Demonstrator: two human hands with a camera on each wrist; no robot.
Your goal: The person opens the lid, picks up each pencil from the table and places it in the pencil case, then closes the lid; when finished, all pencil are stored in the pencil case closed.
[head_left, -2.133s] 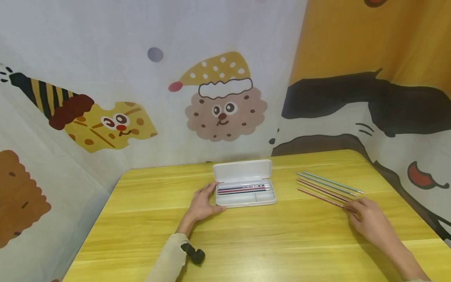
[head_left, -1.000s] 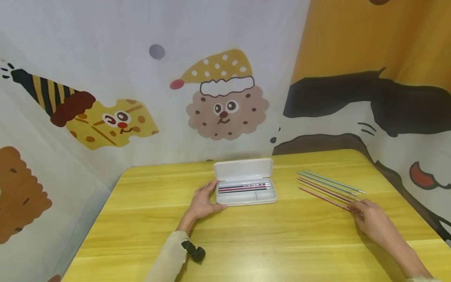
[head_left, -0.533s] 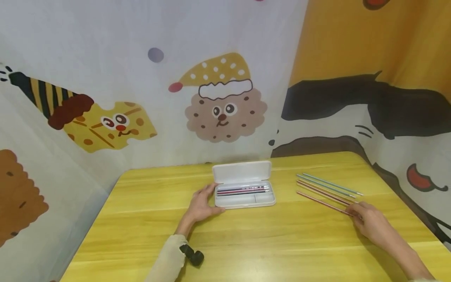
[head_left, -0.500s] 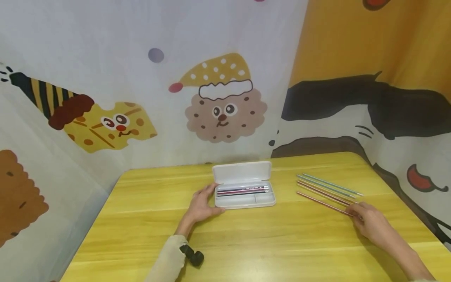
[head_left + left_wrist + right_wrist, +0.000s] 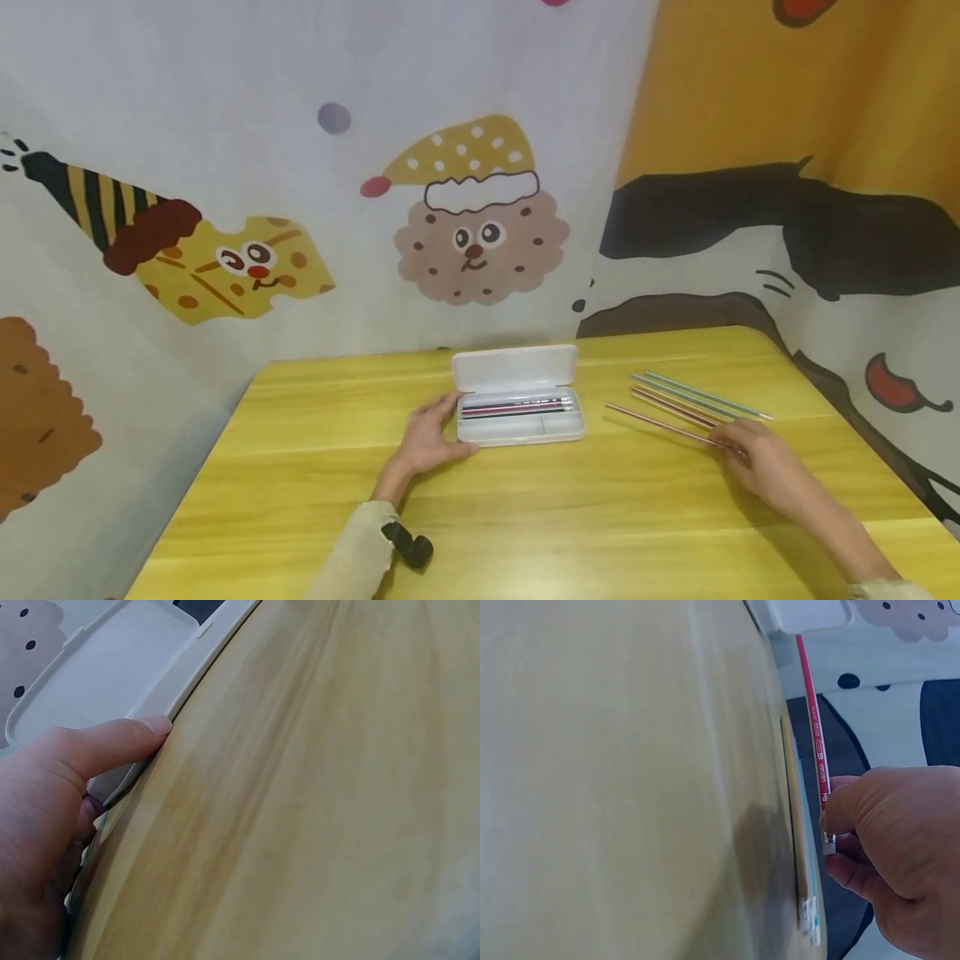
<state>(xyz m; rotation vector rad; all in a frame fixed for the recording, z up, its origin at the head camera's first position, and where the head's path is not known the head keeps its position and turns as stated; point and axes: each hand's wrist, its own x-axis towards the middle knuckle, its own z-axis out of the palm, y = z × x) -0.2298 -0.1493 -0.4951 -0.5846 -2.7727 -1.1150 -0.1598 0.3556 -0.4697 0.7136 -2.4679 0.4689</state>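
Observation:
A white pencil case (image 5: 495, 430) stands open on the table, its lid (image 5: 516, 368) tilted up at the back. Several dark and red pencils (image 5: 517, 408) lie in its rear compartment. My left hand (image 5: 426, 440) holds the case's left end, the thumb along the front edge. To the right, my right hand (image 5: 768, 467) pinches a red pencil (image 5: 814, 720) near its white eraser end. That pencil is raised off the table, its far tip pointing at the case. Behind it lie blue pencils (image 5: 701, 394) and reddish-brown pencils (image 5: 670, 405), partly hidden by the hand.
The yellow wood-grain table (image 5: 540, 517) reaches back to a curtain (image 5: 360, 283) printed with cartoon figures. A black strap-on device (image 5: 408, 546) sits at my left wrist. The case's front compartments hold nothing visible.
My right hand has lifted the red pencil from the right-hand group and moved it left, closer to the case. The left hand and the case have stayed put.

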